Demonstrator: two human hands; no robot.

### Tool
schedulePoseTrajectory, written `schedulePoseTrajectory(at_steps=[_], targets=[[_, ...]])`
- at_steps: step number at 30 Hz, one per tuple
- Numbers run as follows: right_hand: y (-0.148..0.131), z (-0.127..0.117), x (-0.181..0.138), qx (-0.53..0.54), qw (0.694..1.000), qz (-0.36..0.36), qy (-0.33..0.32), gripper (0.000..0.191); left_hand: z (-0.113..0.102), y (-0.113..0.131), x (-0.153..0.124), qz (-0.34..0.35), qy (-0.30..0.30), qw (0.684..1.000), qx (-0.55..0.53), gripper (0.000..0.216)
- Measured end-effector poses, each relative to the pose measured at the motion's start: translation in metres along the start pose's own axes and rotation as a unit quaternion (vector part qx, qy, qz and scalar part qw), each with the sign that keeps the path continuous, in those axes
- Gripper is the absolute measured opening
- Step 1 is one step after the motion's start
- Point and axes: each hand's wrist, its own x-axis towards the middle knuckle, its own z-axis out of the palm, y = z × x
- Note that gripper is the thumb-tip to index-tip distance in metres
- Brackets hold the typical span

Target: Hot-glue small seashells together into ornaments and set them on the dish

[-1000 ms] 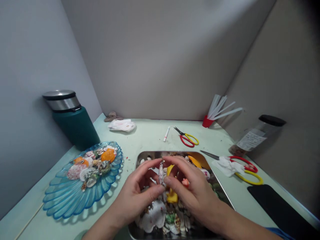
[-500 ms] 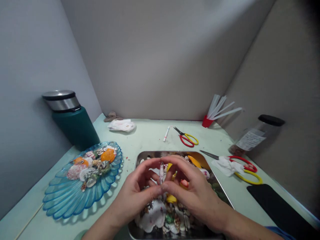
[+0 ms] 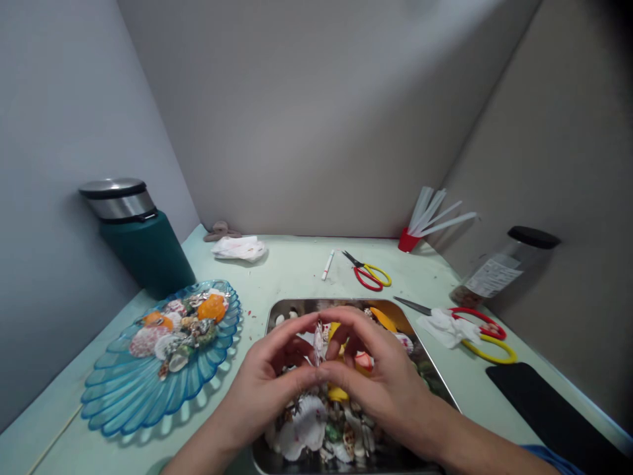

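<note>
Over a metal tray (image 3: 438,369) my left hand (image 3: 270,376) and my right hand (image 3: 386,376) meet at the fingertips. Between them, a small pinkish-white shell (image 3: 319,343) is pinched on edge, thumbs below and index fingers above. Both hands are closed on it. Inside the tray lie many shells, among them a large white scallop shell (image 3: 301,429), a yellow piece (image 3: 337,394) and an orange-yellow shell (image 3: 383,319). My hands hide part of the tray's contents.
To the left, a blue scalloped plate (image 3: 133,402) bears several shells beside a green flask (image 3: 148,254). Behind are tissue (image 3: 240,249), a marker (image 3: 328,265) and scissors (image 3: 368,274). Rightward are a red cup of glue sticks (image 3: 408,241), larger scissors (image 3: 489,351), a jar (image 3: 499,267) and a black phone-like slab (image 3: 539,402).
The shell has turned slightly between my fingertips, showing a little more of its face. My hands stay almost in place, and the view has shifted slightly.
</note>
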Motion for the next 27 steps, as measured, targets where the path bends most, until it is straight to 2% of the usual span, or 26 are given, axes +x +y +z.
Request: schedulePoseTrajectory(at_steps=[5, 13, 19, 27], targets=[[0.0056, 0.0022, -0.0024, -0.001, 1.0, 0.028, 0.01, 0.048, -0.0008, -0.0049, 0.0003, 0.019, -0.016, 1.0, -0.005, 0.047], [0.0074, 0.0028, -0.0033, 0.003, 0.999, 0.037, 0.009, 0.046, -0.0012, -0.0016, 0.0009, 0.066, -0.025, 0.995, 0.075, 0.044], [0.0065, 0.0028, -0.0019, 0.0, 0.999, 0.034, 0.01, 0.047, -0.0007, -0.0029, -0.0008, 0.036, -0.024, 0.998, 0.038, 0.056], [0.0088, 0.0034, -0.0039, 0.003, 0.999, 0.037, 0.013, 0.048, -0.0022, -0.0038, -0.0005, 0.076, -0.033, 0.992, 0.096, 0.046]])
